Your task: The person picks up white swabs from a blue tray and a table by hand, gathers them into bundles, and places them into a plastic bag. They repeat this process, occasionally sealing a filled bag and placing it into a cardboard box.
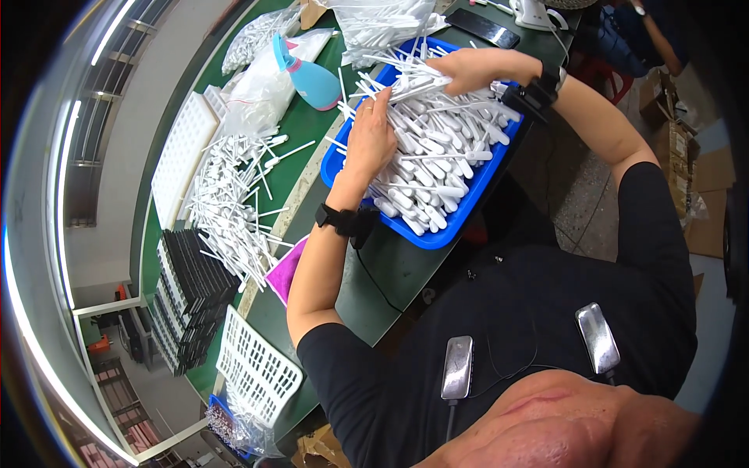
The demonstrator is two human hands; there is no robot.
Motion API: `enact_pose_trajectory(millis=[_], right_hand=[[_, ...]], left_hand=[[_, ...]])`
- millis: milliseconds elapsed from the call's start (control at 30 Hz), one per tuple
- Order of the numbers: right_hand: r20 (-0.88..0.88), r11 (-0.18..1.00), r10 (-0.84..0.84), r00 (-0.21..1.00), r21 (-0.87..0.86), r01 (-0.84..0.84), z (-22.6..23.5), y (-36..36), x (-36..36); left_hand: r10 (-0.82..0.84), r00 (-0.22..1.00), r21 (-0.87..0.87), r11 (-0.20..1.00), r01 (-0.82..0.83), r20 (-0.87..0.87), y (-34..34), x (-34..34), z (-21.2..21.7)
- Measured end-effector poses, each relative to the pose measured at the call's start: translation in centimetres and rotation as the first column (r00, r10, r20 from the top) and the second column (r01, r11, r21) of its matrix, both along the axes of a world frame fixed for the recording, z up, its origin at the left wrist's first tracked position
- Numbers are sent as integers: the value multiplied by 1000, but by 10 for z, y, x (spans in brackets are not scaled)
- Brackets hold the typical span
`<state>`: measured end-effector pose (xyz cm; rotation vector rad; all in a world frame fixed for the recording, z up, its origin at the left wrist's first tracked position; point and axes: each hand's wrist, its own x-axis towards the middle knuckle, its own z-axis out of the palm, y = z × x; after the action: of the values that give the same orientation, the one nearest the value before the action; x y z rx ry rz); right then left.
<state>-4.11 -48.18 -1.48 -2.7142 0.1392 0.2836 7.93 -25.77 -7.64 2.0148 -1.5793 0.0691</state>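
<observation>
A blue plastic tub (431,240) is heaped with white plastic sticks (437,140), each with a thin stem and a wider rounded end. At its far side a loose bunch of these sticks (417,79) lies gathered between my two hands. My right hand (472,70) has its fingers curled over the bunch from the right. From the left, my left hand (372,139) presses against the bunch, its fingers close together. Stems poke out past the fingers of both hands. The fingertips are partly hidden among the sticks.
More white sticks (234,203) lie loose on the green table (312,136) to the left. Around them are a blue spray bottle (312,82), stacked black trays (187,296), a white perforated tray (257,366) and filled plastic bags (261,90). A phone (484,29) lies beyond the tub.
</observation>
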Motion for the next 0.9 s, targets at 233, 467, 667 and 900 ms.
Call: enact_pose_trajectory(millis=[233,467,667,900], right_hand=[[-61,981,10,998,192,1,9,-43,-2],[-104,926,31,994,376,10,38,-57,-23],[-46,791,24,999,612,9,31,-46,-35],[33,617,77,996,783,-74,0,14,1]], left_hand=[[45,989,-88,994,-58,-141,3,-2,-2],[134,987,-133,984,-121,91,15,4,0],[241,937,356,924,-142,-252,19,-29,62],[-297,-189,-274,952,-138,-936,-12,-48,46]])
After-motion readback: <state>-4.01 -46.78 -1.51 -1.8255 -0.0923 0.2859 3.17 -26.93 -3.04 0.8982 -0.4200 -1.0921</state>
